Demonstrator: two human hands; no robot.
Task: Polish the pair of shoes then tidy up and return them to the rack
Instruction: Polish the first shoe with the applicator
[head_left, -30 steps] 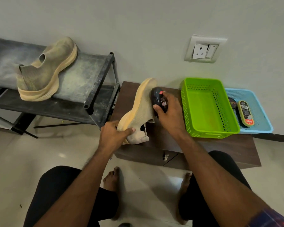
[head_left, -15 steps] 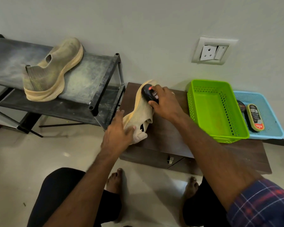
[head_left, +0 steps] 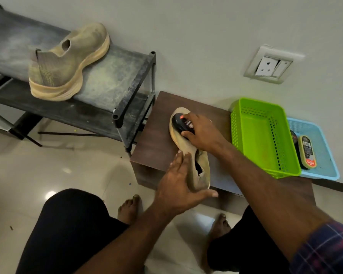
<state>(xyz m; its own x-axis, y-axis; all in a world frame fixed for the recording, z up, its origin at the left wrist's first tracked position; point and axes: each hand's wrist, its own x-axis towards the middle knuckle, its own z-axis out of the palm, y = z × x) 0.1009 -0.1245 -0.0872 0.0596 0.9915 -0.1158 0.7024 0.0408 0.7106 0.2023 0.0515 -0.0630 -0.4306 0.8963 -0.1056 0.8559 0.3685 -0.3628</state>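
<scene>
**Polishing the first shoe, toe end**

- Shoe in hand (head_left: pixel 193 165) lies on the brown worktop (head_left: pixel 156 139), toe pointing away towards the wall, heel near the front edge. Looks tipped a little onto its side; sole edge shows pale at the toe.
- Right hand (head_left: pixel 203 133) has its fingers wrapped round a black polish applicator (head_left: pixel 179 124), pressing it down onto the toe. Judged: this is the rubbing step, working the front of the upper.
- Left hand (head_left: pixel 178 186) lies against the heel half, fingers straight and flat along the side, thumb out under the heel end. Nothing gripped; it braces the shoe so the applicator's pressure does not slide it across the worktop.
- Second shoe (head_left: pixel 67 62) sits on the top shelf of the dark rack (head_left: pixel 131 91), well apart, not being handled; looks dusty, probably not yet polished.
- Green basket (head_left: pixel 265 135) stands just right of the work, within reach for tidying. Blue tray (head_left: pixel 323 153) behind it holds a shoe brush (head_left: pixel 307 149) and a dark tin, partly hidden.
- Task looks early: one shoe under way, tidying and return to rack not yet done.
</scene>
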